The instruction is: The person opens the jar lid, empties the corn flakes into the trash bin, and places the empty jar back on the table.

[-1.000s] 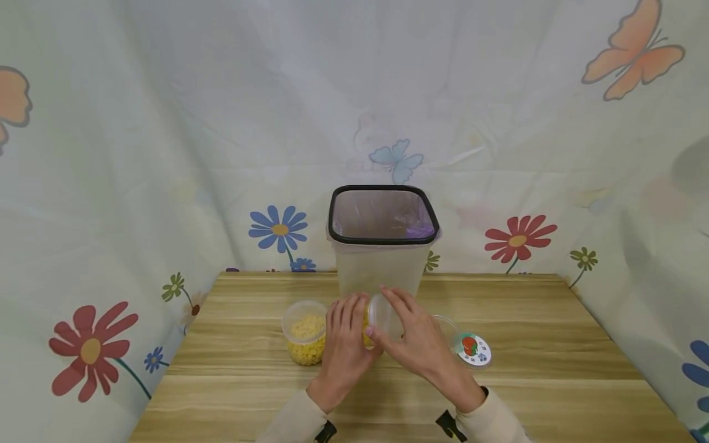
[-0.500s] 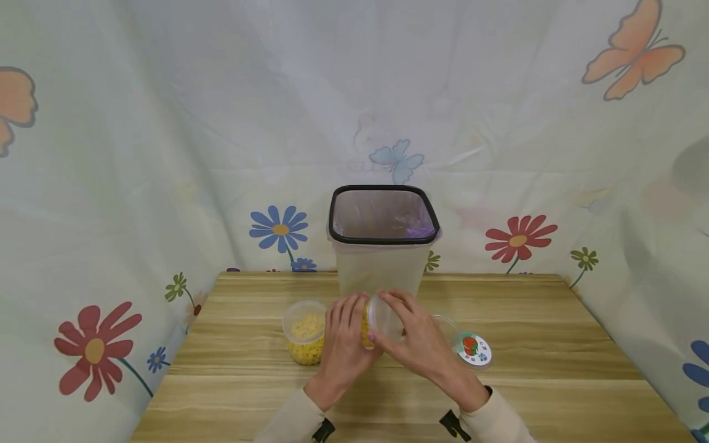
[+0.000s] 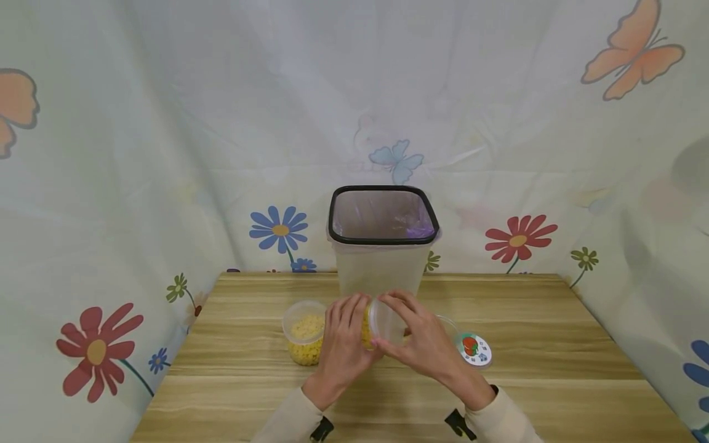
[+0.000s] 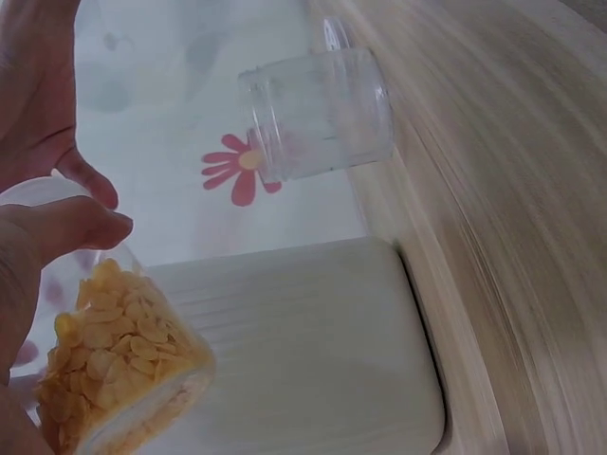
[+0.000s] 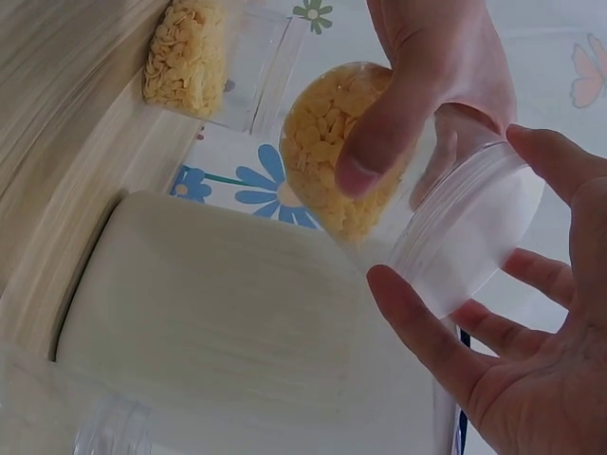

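Note:
In the head view, my left hand (image 3: 348,335) grips a clear plastic jar (image 4: 142,360) tipped on its side, with yellow cereal flakes (image 5: 332,142) at its base end. The thumb lies along the wall in the right wrist view. My right hand (image 3: 423,338) curves its fingers and thumb around the translucent lid (image 5: 479,232) at the other end, fingertips at its edge. An uncapped jar of flakes (image 3: 306,344) stands left of my hands. Right of them stands a clear jar (image 4: 318,114) with no flakes visible in it, partly hidden by my right hand in the head view.
Behind my hands stands a pale bin (image 3: 379,264) with a black rim and a plastic liner. A round white lid with a red fruit picture (image 3: 474,351) lies on the wooden table (image 3: 554,369) at the right. A flowered curtain (image 3: 277,123) hangs behind.
My right hand has shifted slightly right, and more of the translucent end shows between the hands. My left hand keeps its hold on the jar, almost unmoved.

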A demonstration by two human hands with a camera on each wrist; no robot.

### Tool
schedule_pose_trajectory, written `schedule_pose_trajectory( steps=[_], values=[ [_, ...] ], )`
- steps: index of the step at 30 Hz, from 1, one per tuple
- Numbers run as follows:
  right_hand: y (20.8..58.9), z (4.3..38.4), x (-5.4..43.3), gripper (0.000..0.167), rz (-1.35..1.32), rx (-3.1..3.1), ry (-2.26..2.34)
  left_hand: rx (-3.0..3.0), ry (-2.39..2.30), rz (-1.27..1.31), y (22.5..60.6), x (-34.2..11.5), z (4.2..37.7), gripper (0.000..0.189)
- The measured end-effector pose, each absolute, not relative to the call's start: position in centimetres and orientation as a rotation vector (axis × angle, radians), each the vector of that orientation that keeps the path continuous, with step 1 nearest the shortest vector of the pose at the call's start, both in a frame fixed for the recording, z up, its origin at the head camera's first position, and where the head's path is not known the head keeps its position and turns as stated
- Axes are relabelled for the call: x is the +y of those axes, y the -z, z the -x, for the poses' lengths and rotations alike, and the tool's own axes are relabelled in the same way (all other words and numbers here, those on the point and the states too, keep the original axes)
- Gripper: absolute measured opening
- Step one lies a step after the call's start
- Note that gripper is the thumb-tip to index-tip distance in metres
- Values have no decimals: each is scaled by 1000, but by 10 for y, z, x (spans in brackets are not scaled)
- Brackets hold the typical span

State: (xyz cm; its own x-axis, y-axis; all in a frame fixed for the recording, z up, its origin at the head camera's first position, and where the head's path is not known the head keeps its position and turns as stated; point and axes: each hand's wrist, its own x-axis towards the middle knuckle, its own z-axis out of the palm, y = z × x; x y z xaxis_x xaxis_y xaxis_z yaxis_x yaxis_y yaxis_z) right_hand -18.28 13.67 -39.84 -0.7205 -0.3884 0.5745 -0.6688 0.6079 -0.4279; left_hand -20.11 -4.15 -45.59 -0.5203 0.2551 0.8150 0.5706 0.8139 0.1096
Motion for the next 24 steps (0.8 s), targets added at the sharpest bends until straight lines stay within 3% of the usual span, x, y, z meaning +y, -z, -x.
schedule_pose_trajectory(
  steps=[9, 17, 24],
  values=[
    [398, 184, 142, 69, -925, -2394, -882, -2141, 464, 638, 454, -43, 201, 88],
    [399, 189, 150, 73, -1166, -2254, -644, -2187, 537, 681, 454, -46, 200, 99],
    [397, 189, 157, 78, -1326, -2201, -560, -2186, 559, 724, 451, -48, 199, 94]
  ],
)
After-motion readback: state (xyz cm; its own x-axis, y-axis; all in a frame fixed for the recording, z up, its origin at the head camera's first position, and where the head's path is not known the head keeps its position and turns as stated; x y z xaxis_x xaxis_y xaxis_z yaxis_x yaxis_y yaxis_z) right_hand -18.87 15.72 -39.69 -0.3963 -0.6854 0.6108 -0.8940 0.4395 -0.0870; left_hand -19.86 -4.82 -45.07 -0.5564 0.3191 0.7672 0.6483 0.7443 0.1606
